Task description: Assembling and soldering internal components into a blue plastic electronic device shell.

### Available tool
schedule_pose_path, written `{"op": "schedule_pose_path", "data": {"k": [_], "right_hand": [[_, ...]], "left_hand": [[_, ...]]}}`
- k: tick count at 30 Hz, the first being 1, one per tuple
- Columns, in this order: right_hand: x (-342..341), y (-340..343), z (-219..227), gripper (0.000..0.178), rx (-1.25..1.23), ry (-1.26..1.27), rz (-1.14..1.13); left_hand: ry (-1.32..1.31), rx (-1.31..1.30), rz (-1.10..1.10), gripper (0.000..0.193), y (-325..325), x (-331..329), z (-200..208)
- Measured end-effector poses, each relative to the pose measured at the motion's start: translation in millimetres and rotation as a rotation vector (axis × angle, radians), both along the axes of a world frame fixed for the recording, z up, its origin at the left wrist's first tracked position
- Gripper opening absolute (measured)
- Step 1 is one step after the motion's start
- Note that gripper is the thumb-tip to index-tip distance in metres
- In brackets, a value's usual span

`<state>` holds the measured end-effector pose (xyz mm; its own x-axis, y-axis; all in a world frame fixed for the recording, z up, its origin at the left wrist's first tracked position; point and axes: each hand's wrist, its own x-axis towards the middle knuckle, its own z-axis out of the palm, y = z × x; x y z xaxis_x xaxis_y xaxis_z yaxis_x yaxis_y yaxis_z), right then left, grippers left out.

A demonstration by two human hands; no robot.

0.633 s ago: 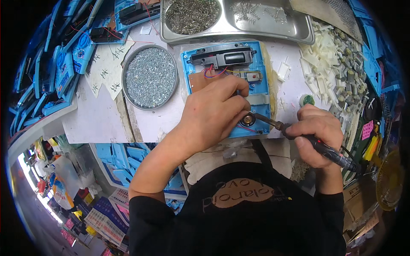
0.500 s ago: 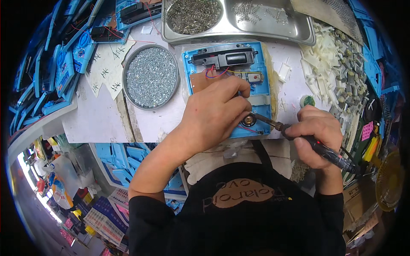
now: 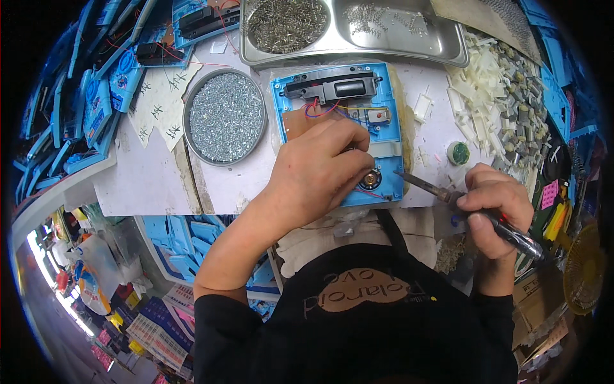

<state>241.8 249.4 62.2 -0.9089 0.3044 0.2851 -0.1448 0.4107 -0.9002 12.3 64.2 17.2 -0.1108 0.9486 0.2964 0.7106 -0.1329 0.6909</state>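
Note:
A blue plastic housing [image 3: 390,187] lies with its inside up before me. In it sit a long black module [image 3: 332,86], a brown board [image 3: 296,123], thin coloured wires [image 3: 320,110] and a round speaker [image 3: 371,179]. My left hand [image 3: 320,163] rests over the housing's middle, its fingers curled and pinched beside the speaker. What they hold is hidden beneath them. In my right hand [image 3: 495,200] is a soldering iron [image 3: 440,192], gripped by its black handle. The iron points left, with its tip by the housing's right edge.
A round dish of screws [image 3: 224,116] stands left of the housing. Beyond is a steel tray [image 3: 384,54] with small metal parts. A small green-filled pot [image 3: 458,153] is near the iron. White plastic pieces [image 3: 470,96] are heaped at right, blue housings [image 3: 96,105] at left.
My right hand has drawn the soldering iron right, away from the speaker and my left fingers. The green-filled pot is now more exposed. My left hand has barely moved.

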Motion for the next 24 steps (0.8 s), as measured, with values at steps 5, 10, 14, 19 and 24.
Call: {"op": "schedule_pose_path", "data": {"k": [5,10,14,19,24], "right_hand": [[3.6,4.0,-3.3,0.019,0.001,0.035,-0.002],[2.8,5.4,-3.6,0.019,-0.014,0.037,-0.004],[-0.2,6.3,-4.8,0.018,-0.008,0.035,0.031],[-3.4,4.0,-7.3,0.019,0.012,0.042,0.033],[-7.3,3.1,-9.4,0.02,0.048,0.017,0.071]], "left_hand": [[0.018,-0.002,0.008,0.025,0.7,0.9,0.9],[0.006,-0.007,0.009,0.027,0.3,0.2,-0.5],[0.018,-0.007,-0.003,0.026,-0.8,0.0,0.9],[0.071,-0.023,0.006,0.026,-1.9,3.4,1.6],[0.167,0.002,0.006,0.02,-1.6,5.6,2.4]]}}
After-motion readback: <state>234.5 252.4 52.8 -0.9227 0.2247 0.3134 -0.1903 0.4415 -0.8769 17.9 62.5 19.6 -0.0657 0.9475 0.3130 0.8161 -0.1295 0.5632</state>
